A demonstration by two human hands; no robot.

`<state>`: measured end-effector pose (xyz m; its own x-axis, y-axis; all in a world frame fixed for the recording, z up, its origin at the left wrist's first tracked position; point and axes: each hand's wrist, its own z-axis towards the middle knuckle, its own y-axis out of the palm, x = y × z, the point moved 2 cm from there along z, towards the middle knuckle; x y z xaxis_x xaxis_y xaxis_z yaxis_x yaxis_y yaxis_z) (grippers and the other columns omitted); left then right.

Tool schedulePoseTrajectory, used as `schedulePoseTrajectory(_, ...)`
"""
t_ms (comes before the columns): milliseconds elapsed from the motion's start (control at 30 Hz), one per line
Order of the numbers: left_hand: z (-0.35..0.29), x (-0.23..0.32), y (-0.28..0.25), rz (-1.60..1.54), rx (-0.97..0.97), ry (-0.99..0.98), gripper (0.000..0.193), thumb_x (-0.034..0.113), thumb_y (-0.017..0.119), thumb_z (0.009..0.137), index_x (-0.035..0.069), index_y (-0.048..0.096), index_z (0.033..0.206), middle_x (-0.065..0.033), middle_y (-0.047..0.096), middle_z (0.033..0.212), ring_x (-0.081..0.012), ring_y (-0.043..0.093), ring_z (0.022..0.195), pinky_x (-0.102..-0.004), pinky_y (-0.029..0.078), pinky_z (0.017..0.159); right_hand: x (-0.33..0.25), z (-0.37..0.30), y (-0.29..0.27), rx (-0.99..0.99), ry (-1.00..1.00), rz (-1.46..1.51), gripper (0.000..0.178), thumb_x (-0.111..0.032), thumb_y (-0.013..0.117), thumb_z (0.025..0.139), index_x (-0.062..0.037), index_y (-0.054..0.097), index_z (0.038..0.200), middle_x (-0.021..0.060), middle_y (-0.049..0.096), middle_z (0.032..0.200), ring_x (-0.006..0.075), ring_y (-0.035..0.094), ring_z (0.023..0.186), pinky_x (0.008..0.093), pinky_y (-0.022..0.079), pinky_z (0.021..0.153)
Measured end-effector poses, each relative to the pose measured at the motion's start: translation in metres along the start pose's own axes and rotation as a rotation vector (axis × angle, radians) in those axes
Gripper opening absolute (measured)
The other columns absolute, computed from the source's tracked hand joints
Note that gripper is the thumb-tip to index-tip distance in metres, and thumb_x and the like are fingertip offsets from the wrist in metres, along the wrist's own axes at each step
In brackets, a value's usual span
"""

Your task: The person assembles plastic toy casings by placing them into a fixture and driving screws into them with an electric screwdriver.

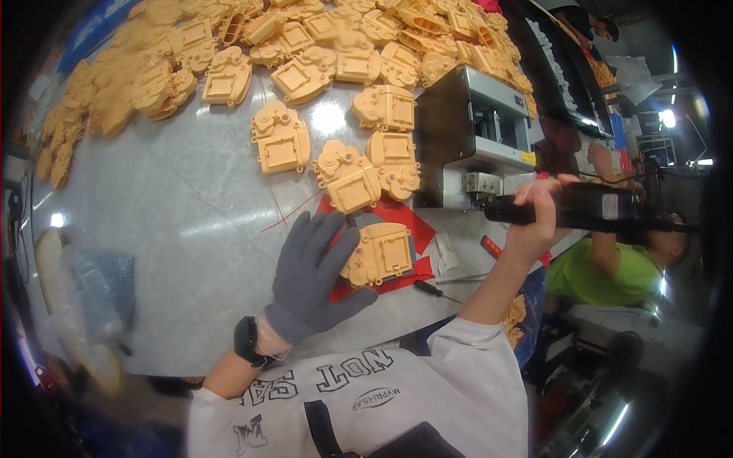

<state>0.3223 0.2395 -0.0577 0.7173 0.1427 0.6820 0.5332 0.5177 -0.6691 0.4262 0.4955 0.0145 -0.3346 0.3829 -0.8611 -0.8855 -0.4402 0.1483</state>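
Observation:
A yellow plastic housing (pixel 379 254) with a square recess and round bosses lies on a red mat (pixel 416 221) in front of me. My left hand (pixel 314 263), in a grey glove, is at its left side, fingers stretched out and thumb along the near edge. Whether the palm touches the housing is hard to tell. Off to the right, my bare right hand (pixel 538 210) is wrapped round a black electric screwdriver (pixel 584 206). The screwdriver is held level, its front end close to the metal outlet (pixel 481 183) of a boxy screw feeder (pixel 477 118).
More housings (pixel 347 179) stand just beyond the mat, with a large heap (pixel 305 38) along the far side. A small black-handled screwdriver (pixel 427 288) lies right of the mat. A plastic bag (pixel 99 282) is at the left; a person in green (pixel 599 271) is at the right.

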Motion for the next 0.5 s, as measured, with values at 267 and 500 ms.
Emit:
schedulePoseTrajectory(267, -0.019, -0.011, 0.022, -0.134, 0.005, 0.007, 0.065, 0.029, 0.073, 0.067, 0.008, 0.047, 0.123, -0.0212, 0.043, 0.127, -0.0395, 0.045, 0.112, -0.0514, 0.034, 0.098, -0.05, -0.086, 0.017, -0.365, -0.013, 0.307, 0.043, 0.002, 0.056, 0.073, -0.0054, 0.033, 0.108, 0.0077, 0.049, 0.063, 0.0185, 0.049, 0.048, 0.0328, 0.043, 0.052)
schedulePoseTrajectory(500, -0.018, -0.016, 0.018, -0.008, -0.06, -0.015, 0.06, 0.032, 0.073, 0.066, 0.011, 0.052, 0.118, -0.0138, 0.049, 0.123, -0.0359, 0.047, 0.11, -0.0541, 0.026, 0.103, -0.05, -0.103, 0.035, -0.351, 0.053, 0.263, 0.041, 0.003, 0.057, 0.072, -0.0066, 0.033, 0.104, 0.0074, 0.049, 0.063, 0.0192, 0.05, 0.049, 0.0336, 0.043, 0.052)
